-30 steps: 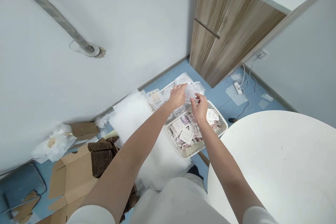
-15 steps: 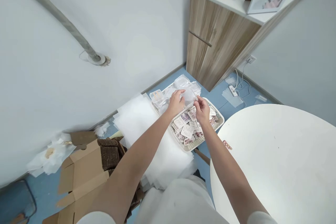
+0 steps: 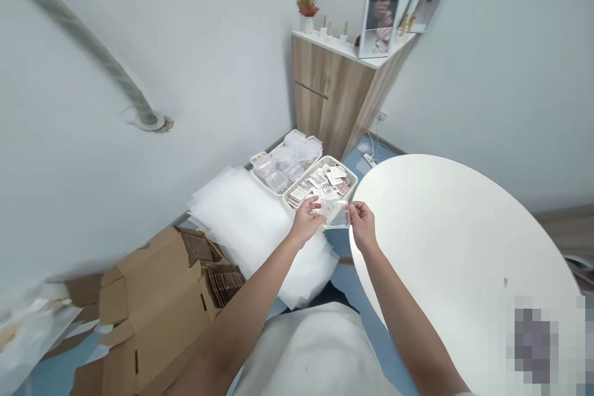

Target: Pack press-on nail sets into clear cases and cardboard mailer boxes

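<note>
Between my two hands is a clear plastic case [image 3: 337, 213], held level in front of the baskets. My left hand [image 3: 307, 221] grips its left edge with thumb and fingers. On the opposite edge, my right hand [image 3: 362, 223] pinches the case near the rim of the round table. Just beyond lies a cream basket [image 3: 353, 187] of small printed cards [image 3: 320, 179]. Behind it, to the left, a second basket [image 3: 273, 190] is heaped with clear plastic cases [image 3: 278, 180].
A stack of white translucent sheets [image 3: 250, 216] lies left of the baskets. Flattened cardboard boxes [image 3: 162, 309] fill the lower left. The white round table [image 3: 455, 235] curves along the right. A wood-grain cabinet [image 3: 325, 83] stands in the corner, with a power strip [image 3: 370, 159] on the floor.
Both hands have drawn back from the basket of cases toward my body, bringing a clear plastic case with them. The view has shifted to the right and shows more of the table.
</note>
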`<state>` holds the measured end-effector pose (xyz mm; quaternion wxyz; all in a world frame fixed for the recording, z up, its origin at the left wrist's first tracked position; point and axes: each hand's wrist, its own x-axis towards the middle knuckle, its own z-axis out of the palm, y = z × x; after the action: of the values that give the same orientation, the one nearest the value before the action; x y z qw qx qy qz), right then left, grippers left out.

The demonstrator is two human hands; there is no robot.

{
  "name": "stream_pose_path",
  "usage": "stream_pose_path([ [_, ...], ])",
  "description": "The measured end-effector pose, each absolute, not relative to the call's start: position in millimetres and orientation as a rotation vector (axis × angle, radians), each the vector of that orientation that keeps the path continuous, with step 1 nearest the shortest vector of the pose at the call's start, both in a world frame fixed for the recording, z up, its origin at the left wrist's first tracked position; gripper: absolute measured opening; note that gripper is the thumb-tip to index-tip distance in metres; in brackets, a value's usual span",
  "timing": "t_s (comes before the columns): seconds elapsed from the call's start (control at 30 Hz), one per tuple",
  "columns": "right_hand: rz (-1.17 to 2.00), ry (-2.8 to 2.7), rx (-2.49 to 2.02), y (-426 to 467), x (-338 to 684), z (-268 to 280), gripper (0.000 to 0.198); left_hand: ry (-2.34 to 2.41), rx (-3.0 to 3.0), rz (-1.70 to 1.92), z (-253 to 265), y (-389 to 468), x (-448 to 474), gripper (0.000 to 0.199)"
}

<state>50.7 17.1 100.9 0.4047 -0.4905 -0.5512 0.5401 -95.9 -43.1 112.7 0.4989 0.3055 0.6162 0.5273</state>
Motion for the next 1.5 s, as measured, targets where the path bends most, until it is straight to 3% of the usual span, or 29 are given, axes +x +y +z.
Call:
stream_pose_path([
  [0.1, 1.396, -1.385, -1.297, -9.4, 81.5, 108.3, 0.029, 1.31, 0.838, 1.122, 110.9, -64.5, -75.2, 0.057],
  [0.37, 1.443, -1.351, -1.38, -49.9, 158.8, 123.8, 0.028, 1.218, 0.976, 0.861, 117.4, -87.5, -15.2, 0.024],
  [0.77, 1.304, -1.322, -1.493, -68.1, 289.2, 118.7, 0.018, 1.02, 1.155, 0.497, 112.4, -75.5, 113.3, 0.034],
  [0.97, 1.259, -1.226, -1.515, -70.0, 324.4, 108.1, 0.023, 1.035, 1.196, 0.56, 105.1, -67.9, 152.7, 0.029],
  [1.3, 1.471, -1.064, -1.373, -113.7, 375.4, 88.3, 0.05, 1.164, 1.105, 0.611, 92.8, -65.9, 192.9, 0.043],
  [1.4, 1.439, -1.214, -1.328, -118.4, 379.9, 88.5, 0.047, 1.172, 1.128, 0.654, 87.4, -63.3, 197.9, 0.055],
  [1.5, 1.363, -1.393, -1.349, -117.0, 384.0, 91.7, 0.037, 1.103, 1.201, 0.63, 84.1, -58.7, 197.8, 0.053],
])
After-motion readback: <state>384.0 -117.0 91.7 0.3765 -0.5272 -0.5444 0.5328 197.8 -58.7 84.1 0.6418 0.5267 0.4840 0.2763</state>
